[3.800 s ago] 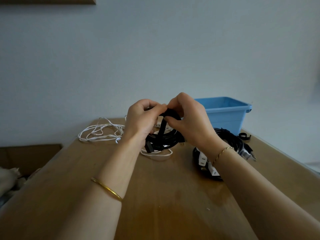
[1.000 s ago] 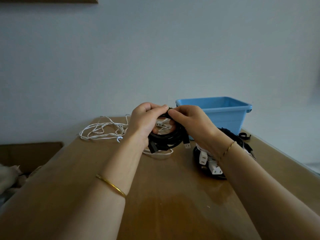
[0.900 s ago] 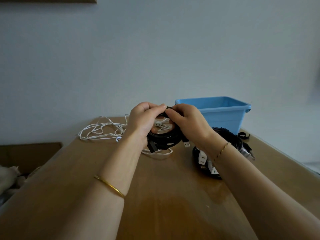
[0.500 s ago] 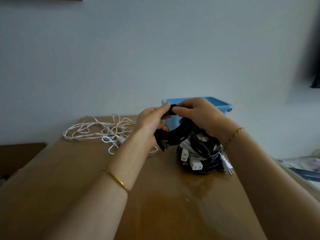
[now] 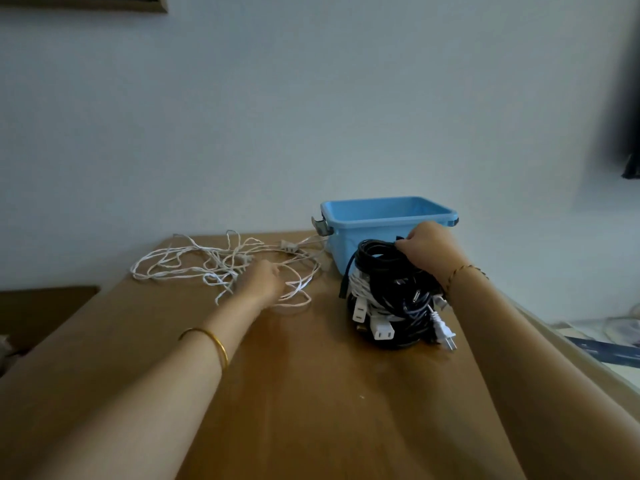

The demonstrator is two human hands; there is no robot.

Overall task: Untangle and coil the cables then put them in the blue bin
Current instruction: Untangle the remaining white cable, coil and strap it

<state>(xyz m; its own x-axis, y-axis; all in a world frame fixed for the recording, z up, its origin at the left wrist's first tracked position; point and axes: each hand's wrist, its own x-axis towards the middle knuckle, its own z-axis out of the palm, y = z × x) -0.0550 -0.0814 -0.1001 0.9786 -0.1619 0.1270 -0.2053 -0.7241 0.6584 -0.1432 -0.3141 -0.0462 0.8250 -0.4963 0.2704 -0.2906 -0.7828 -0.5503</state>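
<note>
The right hand's fingers [image 5: 410, 243] are curled over the top of a black coiled cable [image 5: 377, 252] and pinch its far edge. The right hand [image 5: 429, 249] holds it on a stack of coiled cables [image 5: 391, 306] directly beneath. The left hand's fingers [image 5: 273, 271] are blurred. They lie over the tangled white cable [image 5: 194, 265], but I cannot tell whether they grip a strand. The left hand [image 5: 261, 284] is well to the left of the stack.

Just behind the right fingers stands the blue bin [image 5: 388, 220], its near wall close against the stack; no cable shows inside it from this angle. Below those fingers, white connectors [image 5: 382, 332] and a two-pin plug [image 5: 445, 332] stick out of the pile's near side.

The step in hand looks like parking the finished black coil and starting on the white cable. The right fingers should let go only once the loop lies flat, or it may spring open. For the white cable, it is better to find a free end first; a small inline connector [image 5: 287, 245] lies just beyond the left fingers. That end should be drawn back through the loops, since tugging the middle would tighten the knots.

Everything rests on a wooden table [image 5: 311, 410] with a slight sheen, so coils may slide. Behind it is a pale wall [image 5: 311, 98], with a picture frame [image 5: 104, 3] high to the left and a dark blurred shape [image 5: 627, 98] at the right edge.
</note>
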